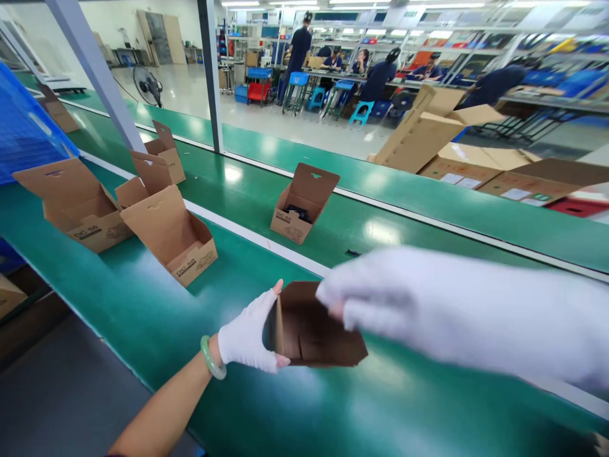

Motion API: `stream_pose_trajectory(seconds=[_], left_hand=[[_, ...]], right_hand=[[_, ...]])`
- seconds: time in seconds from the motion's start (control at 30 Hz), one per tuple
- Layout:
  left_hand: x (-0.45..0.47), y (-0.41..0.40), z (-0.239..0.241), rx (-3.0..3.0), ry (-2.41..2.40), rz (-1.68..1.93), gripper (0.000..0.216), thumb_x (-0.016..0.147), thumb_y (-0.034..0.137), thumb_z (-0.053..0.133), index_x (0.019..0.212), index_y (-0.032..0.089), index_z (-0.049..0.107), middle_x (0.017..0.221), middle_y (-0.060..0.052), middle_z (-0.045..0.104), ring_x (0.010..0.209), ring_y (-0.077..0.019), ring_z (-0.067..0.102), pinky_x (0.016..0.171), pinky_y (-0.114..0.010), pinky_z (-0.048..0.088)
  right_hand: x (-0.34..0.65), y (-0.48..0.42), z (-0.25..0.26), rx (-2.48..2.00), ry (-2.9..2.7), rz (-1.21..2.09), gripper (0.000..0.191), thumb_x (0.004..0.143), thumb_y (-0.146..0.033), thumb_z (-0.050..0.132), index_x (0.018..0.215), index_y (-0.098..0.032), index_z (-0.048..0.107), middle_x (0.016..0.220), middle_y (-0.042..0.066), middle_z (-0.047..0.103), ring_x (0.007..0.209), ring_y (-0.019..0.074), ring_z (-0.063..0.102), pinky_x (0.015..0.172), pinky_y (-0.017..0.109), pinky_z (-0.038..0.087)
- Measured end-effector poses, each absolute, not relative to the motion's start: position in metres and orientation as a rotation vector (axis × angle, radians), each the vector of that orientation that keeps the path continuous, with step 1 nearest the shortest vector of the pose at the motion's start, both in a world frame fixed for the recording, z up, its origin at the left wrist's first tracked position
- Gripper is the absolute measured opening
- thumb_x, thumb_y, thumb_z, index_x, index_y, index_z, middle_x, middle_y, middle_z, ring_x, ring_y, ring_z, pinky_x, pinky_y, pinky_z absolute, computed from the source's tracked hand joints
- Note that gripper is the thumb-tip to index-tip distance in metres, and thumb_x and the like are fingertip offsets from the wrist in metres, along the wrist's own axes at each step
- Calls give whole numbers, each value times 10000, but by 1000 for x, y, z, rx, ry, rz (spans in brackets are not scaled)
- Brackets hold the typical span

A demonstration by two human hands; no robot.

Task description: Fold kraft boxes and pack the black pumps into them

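Clasping a brown cardboard box (304,346) between thumb and fingers, the left hand (252,333) held it unclosed beside the right hand (368,295), whose blurred grasp couldn't be told, while an erected DC 56 carton (197,259) stood unclosed beyond.

1. You are in a factory, with a long green table (128,285) before you.
2. On that table, you see open brown boxes (195,265) with matching print.
3. Past that table, you see people (301,49) in dark shirts, long benches (345,77) and blue stools (362,109).
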State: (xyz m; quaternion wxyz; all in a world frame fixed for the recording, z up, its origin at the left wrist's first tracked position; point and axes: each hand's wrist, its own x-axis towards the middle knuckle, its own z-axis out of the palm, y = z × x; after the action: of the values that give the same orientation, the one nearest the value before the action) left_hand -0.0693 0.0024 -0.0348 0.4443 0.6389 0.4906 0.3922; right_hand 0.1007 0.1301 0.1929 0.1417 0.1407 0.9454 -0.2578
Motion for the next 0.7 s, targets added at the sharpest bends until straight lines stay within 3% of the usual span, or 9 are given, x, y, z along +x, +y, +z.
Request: stream_pose_trajectory(seconds=[0.1, 0.2, 0.33, 0.43, 0.5, 0.57, 0.63, 0.7], left_hand=[[-69, 0, -35, 1612, 1197, 944, 1273, 576, 537, 791, 1541, 155, 54, 1615, -172, 147, 1471, -427, 152, 1213, -561, 150], [-68, -1, -36, 1628, 1166, 952, 1265, 598, 560, 781, 1542, 162, 38, 1612, -173, 160, 1465, -423, 184, 1204, -571, 175], [-68, -2, -37, 1649, 1155, 936, 1251, 598, 537, 793, 1543, 177, 57, 1603, -177, 191, 1457, -418, 216, 1198, -579, 190], [-71, -1, -38, 1664, 1166, 942, 1217, 606, 523, 778, 1542, 174, 83, 1601, -181, 198, 1454, -431, 215, 1195, -591, 192], [-75, -2, -39, 1673, 1202, 961, 1192, 636, 553, 758, 1542, 162, 88, 1606, -186, 175, 1459, -441, 189, 1199, -591, 182], [-83, -3, -41, 1680, 1263, 1006, 1173, 671, 590, 735, 1543, 157, 80, 1610, -189, 157, 1465, -445, 159, 1203, -591, 169], [-92, -3, -42, 1676, 1346, 1080, 1127, 711, 598, 711, 1543, 172, 83, 1614, -181, 146, 1471, -435, 143, 1208, -590, 152], [-101, -1, -42, 1644, 1414, 1184, 1081, 742, 599, 695, 1543, 202, 87, 1622, -166, 121, 1474, -423, 146, 1211, -589, 133]], right_hand=[[103, 167, 207, 681, 2732, -700, 313, 880, -419, 414, 827, -192, 622, 764, 27, 632, 667, 173, 546, 636, 290, 427], [102, 189, 177, 620, 2382, -921, 313, 807, -463, 493, 822, -175, 615, 805, 33, 627, 754, 194, 554, 693, 304, 435], [103, 188, 138, 460, 2139, -1275, 242, 754, -412, 542, 684, -181, 521, 638, -33, 474, 612, 120, 432, 589, 250, 367], [107, 188, 133, 645, 2323, -1337, 172, 753, -349, 530, 709, -183, 518, 631, -31, 480, 585, 116, 435, 557, 238, 362], [113, 201, 134, 992, 2619, -1103, 137, 783, -304, 486, 778, -185, 552, 679, -7, 547, 605, 137, 487, 571, 252, 387], [127, 225, 136, 1332, 2836, -581, 185, 832, -293, 462, 888, -182, 599, 808, 38, 627, 695, 175, 559, 642, 289, 413], [152, 253, 137, 1581, 2768, -112, 299, 884, -356, 456, 1040, -165, 624, 985, 113, 661, 849, 243, 613, 732, 350, 415], [188, 276, 134, 1766, 2553, 38, 464, 920, -461, 400, 1125, -107, 618, 1083, 210, 638, 978, 328, 614, 762, 417, 397]])
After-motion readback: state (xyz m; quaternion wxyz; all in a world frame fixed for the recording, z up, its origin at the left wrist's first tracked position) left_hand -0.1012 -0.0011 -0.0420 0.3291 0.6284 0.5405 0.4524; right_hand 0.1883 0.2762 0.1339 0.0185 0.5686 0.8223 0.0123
